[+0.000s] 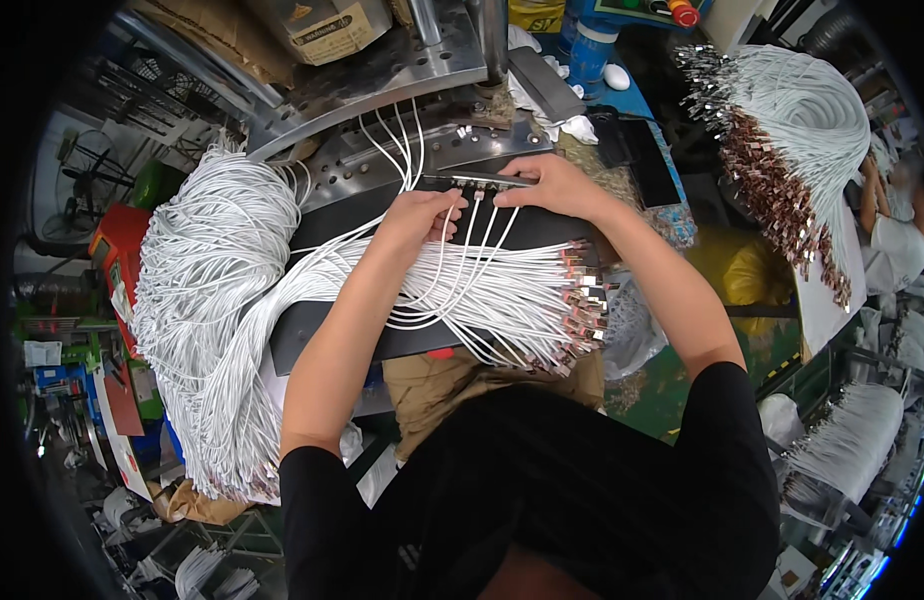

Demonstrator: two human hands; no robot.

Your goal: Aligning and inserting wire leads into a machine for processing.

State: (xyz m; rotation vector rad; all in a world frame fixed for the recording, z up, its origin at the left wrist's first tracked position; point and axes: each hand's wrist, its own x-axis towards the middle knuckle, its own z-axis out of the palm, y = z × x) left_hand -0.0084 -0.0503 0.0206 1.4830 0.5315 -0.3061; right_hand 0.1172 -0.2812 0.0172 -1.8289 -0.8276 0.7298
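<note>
Just in front of the metal machine, a narrow metal bar [469, 180] holds a row of cable plugs [479, 194], with white cables trailing from them toward me. My left hand [422, 217] is closed at the bar's left part, its fingertips pinching a white cable [441, 250] near its end. At the bar's right end is my right hand [557, 188], thumb and index finger closed on it from both sides. Below both hands lies a thick bundle of white cables [482, 290], its metal-tipped plugs [585, 300] fanned out to the right.
A large heap of white cables [217, 240] drapes at the left. The perforated metal machine frame [382, 95] stands behind my hands. A black phone-like slab [650, 160] and blue container [592, 50] are at back right. Farther right hangs another cable bundle [807, 110] near another person [897, 235].
</note>
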